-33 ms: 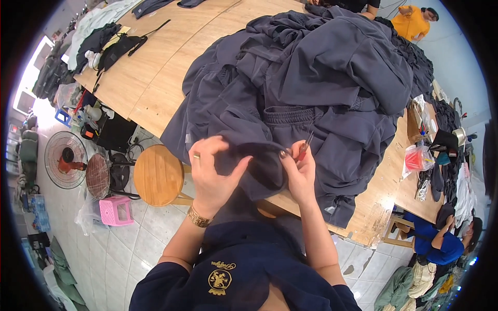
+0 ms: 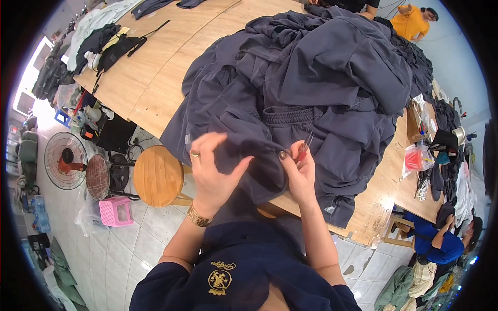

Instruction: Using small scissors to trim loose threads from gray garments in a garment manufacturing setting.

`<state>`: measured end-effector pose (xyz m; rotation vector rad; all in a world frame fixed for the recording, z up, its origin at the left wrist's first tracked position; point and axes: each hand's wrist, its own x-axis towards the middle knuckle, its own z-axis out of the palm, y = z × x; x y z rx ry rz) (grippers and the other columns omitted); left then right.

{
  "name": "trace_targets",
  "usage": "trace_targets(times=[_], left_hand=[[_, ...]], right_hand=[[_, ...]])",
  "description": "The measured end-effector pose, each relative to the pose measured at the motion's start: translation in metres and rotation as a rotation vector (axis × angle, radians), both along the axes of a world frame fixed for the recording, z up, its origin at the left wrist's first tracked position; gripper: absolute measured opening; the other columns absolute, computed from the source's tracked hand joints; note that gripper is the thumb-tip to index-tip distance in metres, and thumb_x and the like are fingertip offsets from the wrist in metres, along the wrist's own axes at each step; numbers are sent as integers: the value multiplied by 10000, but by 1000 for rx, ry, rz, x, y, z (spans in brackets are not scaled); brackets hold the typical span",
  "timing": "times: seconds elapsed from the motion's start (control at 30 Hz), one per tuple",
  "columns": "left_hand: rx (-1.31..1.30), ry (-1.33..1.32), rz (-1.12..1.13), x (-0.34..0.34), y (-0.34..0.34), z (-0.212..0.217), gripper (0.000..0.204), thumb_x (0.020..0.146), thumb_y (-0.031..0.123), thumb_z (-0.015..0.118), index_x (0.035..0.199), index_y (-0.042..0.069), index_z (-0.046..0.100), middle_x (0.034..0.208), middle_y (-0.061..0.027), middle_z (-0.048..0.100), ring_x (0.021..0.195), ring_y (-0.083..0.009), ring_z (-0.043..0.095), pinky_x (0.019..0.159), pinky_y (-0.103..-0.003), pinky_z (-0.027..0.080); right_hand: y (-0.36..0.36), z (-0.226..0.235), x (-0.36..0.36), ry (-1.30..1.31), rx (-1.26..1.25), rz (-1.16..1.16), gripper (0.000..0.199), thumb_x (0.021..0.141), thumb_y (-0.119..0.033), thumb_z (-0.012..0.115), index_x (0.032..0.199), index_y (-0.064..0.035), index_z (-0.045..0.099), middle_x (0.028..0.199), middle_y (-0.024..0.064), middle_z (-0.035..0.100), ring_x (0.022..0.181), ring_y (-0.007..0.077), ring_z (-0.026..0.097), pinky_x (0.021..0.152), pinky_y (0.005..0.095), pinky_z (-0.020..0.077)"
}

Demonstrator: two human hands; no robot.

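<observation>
A dark grey garment point(image 2: 259, 179) hangs over the near table edge in front of me, part of a big heap of like garments point(image 2: 337, 62). My right hand point(image 2: 301, 173) is closed, its thumb pressing the garment's edge against the fingers. The same hand keeps hold of red-handled thread snips point(image 2: 303, 150), blades pointing up and away. On the left side of this cloth my left hand point(image 2: 212, 168) is open, thumb and fingers spread wide. Whether its fingertips touch the cloth is not plain. A gathered elastic waistband point(image 2: 289, 116) shows in the heap just beyond my hands.
The wooden table point(image 2: 161, 67) bears a black strapped item point(image 2: 122, 52) at far left. A round wooden stool point(image 2: 158, 175), a pink plastic stool point(image 2: 116, 210) and a fan point(image 2: 65, 159) stand left. A person in blue point(image 2: 441, 241) sits at right; one in orange point(image 2: 411, 23) is beyond the heap.
The cloth between my hands has shifted, its raised fold sinking and its dark opening closing up. My left fingers have moved slightly; the right hand stays in place.
</observation>
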<state>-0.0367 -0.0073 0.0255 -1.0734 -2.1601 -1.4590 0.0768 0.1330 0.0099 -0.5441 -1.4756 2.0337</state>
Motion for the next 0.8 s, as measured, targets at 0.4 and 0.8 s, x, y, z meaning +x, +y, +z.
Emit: trace_targets(times=[0.4, 0.8], left_hand=[[417, -1334, -747, -21, 5, -16, 64, 947, 108, 515, 941, 65, 563, 900, 59, 569, 840, -15, 504, 773, -182, 407], [435, -1327, -546, -8, 12, -22, 83, 951, 153, 536, 945, 74, 560, 880, 63, 557, 826, -4, 472, 770, -182, 367]], right_hand=[[9, -5, 5, 58, -198, 135, 242, 900, -37, 580, 827, -118, 364, 748, -75, 343, 687, 7, 320, 595, 169, 272], [4, 11, 3, -5, 360, -203, 238, 863, 57, 543, 817, -56, 339, 803, 36, 476, 721, 66, 460, 658, 195, 406]])
